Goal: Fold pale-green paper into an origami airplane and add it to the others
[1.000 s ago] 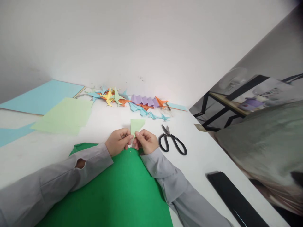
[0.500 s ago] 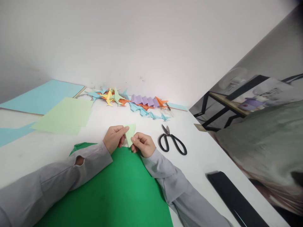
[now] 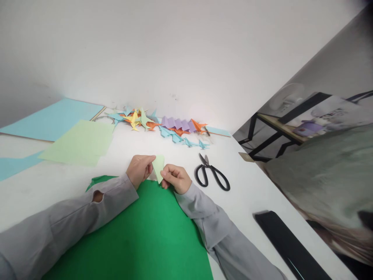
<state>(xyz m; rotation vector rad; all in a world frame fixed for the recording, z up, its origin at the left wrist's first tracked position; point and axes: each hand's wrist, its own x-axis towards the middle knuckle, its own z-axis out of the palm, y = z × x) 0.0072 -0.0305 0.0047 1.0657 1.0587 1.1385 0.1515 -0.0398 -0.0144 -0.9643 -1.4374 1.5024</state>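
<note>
Between my hands is a small folded piece of pale green paper (image 3: 158, 166), narrow at the bottom and wider at the top. My left hand (image 3: 140, 170) pinches its upper left corner between thumb and fingers. On the lower right edge, the thumb and forefinger of my right hand (image 3: 176, 178) grip the same paper. Both hands are just above the far edge of a green sheet (image 3: 136, 233) on the white table. To the right of my right hand, black-handled scissors (image 3: 210, 171) lie with their blades slightly apart.
Origami cranes (image 3: 136, 118) and a pleated purple paper strip (image 3: 178, 123) lie along the wall. Pale green sheets (image 3: 81, 144) and a large blue sheet (image 3: 58, 118) are at left. A long black object (image 3: 288, 245) rests near the right table edge, beyond which stands a shelf (image 3: 279, 126).
The folded paper has turned slightly, its top swinging a little left and its point dropping a little. My left fingers have shifted slightly left; my right hand has barely moved.
</note>
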